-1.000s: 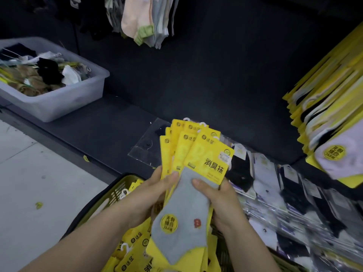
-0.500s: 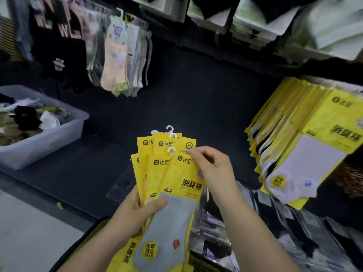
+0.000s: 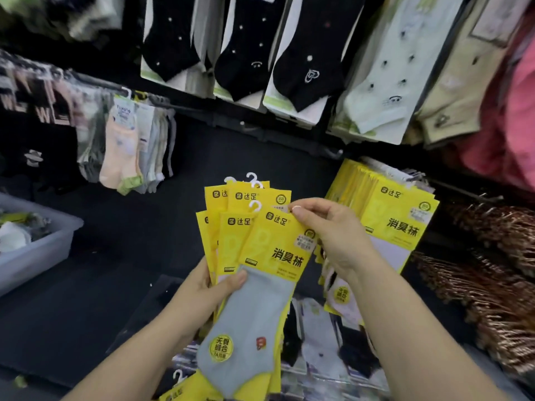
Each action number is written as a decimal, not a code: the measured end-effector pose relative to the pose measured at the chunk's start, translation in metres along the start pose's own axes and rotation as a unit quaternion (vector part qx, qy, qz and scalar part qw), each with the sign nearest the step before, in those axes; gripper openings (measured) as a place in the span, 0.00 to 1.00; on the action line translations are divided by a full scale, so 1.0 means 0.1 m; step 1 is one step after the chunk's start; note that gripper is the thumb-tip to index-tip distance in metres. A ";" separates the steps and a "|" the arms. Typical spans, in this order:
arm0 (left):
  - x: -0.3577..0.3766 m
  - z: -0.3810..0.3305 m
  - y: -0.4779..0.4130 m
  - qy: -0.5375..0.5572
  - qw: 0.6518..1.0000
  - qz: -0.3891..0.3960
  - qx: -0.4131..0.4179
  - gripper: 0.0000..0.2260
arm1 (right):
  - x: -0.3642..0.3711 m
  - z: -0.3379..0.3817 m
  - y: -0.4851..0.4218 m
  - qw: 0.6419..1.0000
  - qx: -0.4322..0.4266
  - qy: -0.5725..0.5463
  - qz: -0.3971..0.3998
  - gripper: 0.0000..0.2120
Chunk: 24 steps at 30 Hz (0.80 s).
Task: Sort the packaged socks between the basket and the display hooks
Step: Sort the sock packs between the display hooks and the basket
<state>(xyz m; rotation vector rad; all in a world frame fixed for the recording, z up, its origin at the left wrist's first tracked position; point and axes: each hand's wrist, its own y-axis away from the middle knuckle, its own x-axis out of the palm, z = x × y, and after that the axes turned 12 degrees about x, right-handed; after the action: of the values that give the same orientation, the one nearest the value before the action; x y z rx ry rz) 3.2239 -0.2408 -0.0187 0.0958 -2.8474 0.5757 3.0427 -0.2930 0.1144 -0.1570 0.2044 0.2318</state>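
Note:
My left hand holds a fanned stack of yellow sock packs with white plastic hangers on top. The front pack shows a grey sock. My right hand pinches that front pack's top right corner between thumb and fingers. To the right, a thick row of matching yellow packs hangs on a display hook. More yellow packs show at the bottom edge; the basket itself is out of sight.
Black, white and beige sock packs hang on the upper row. Pastel socks hang at the left. A grey plastic bin of loose socks sits on the dark shelf at left. Clear-wrapped socks lie below; brown hangers pile at right.
My view has tilted up from the basket to the display wall. My right hand slid from the grey sock's side up to the front pack's top corner. The stack rose with my left hand.

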 end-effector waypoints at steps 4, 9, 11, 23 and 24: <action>0.15 -0.03 -0.13 0.025 1.000 -0.009 0.006 0.23 | -0.08 0.04 -0.06 0.992 -0.026 -0.035 -0.120 0.07; -0.01 -0.15 -0.27 0.013 0.997 -0.069 0.023 0.20 | -0.31 0.27 -0.35 0.946 -0.090 -0.030 -0.311 0.02; -0.14 -0.22 -0.29 -0.026 0.997 -0.074 0.027 0.19 | -0.39 0.39 -0.50 0.934 -0.108 0.015 -0.340 0.02; -0.25 -0.39 -0.28 -0.053 0.998 -0.016 0.011 0.18 | -0.36 0.50 -0.79 0.959 -0.053 0.064 -0.270 0.13; -0.22 -0.39 -0.27 -0.046 0.999 -0.012 0.009 0.19 | -0.34 0.47 -0.70 0.945 -0.098 0.106 -0.294 0.15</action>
<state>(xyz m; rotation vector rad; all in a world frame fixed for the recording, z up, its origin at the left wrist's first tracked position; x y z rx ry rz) 3.2563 -0.2503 0.0210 0.1637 -2.9256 0.6078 3.0359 -0.3587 0.1763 -0.4323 0.3393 -0.3648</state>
